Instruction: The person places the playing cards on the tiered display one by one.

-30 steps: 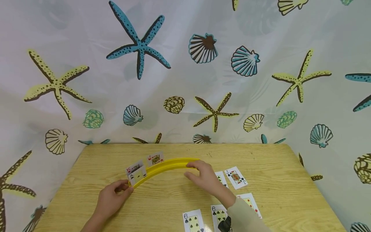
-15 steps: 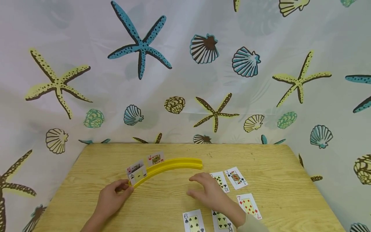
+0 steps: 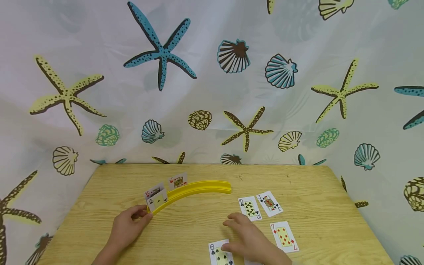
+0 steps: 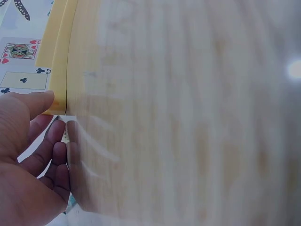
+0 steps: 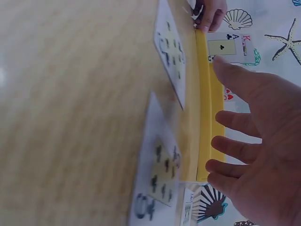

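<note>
My left hand (image 3: pixel 127 226) pinches the left end of a curved yellow playing card holder (image 3: pixel 202 187); in the left wrist view the thumb (image 4: pixel 40 101) lies on that end. An ace of clubs (image 3: pixel 159 201) stands in the holder, a red king (image 3: pixel 153 189) partly hidden behind it. Further along stands a red jack (image 3: pixel 178 181). With fingers spread and nothing held, my right hand (image 3: pixel 248 237) is over the near cards. Its thumb is at a six of spades (image 3: pixel 220 255), contact unclear. A six of clubs (image 5: pixel 157 174) lies mostly hidden beneath this hand.
Face up on the wooden table (image 3: pixel 185 235) lie a ten of clubs (image 3: pixel 250 209), a jack of spades (image 3: pixel 269 203) and a seven of diamonds (image 3: pixel 285 237), right of the holder. A cloth with starfish and shells (image 3: pixel 205 88) hangs behind the table.
My right hand has left the holder's right end and come nearer, down to the six cards. The left hand and the holder have stayed in place.
</note>
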Demonstrator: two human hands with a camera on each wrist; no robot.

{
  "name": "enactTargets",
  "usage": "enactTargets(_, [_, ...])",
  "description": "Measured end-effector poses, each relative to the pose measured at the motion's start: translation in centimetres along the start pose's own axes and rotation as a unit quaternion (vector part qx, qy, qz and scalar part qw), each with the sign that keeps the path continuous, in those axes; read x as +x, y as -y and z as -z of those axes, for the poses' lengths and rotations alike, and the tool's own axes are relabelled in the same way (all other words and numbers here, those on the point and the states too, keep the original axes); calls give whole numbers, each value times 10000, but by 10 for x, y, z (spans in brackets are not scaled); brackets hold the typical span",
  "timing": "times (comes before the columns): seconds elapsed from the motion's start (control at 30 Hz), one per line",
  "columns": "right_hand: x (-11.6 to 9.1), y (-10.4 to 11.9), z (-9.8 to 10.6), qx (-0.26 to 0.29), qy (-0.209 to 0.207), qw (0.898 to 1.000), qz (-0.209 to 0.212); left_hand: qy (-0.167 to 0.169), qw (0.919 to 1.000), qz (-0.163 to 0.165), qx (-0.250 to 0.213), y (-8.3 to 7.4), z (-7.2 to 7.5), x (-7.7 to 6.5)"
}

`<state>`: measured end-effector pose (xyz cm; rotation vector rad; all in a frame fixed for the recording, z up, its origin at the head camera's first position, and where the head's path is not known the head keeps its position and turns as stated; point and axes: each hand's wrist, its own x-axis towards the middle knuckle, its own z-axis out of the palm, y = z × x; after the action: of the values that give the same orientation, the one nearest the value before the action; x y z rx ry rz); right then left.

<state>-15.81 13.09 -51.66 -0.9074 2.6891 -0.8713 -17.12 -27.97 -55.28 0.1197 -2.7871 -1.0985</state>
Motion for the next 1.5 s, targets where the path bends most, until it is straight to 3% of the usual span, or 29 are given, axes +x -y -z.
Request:
enactTargets(0.33, [-13, -3, -13, -603, 350, 9975, -76, -37, 10000, -68, 42, 1, 0, 1])
enactTargets(0.67, [-16, -4, -16, -694, 301, 9971, -45, -159, 9996, -213, 55, 1, -1, 1])
enactTargets(0.93, [-14, -3, -17, -872, 321, 9956, -136, -84, 9999, -104, 67, 2, 0, 1])
enactTargets(1.33, [-12, -4, -17, -709, 182, 9973, -106, 119, 9999, 86, 41, -1, 2, -1])
enactTargets(1.5, [-10, -4, -17, -354, 77, 9993, -136, 117, 9999, 84, 39, -2, 2, -1])
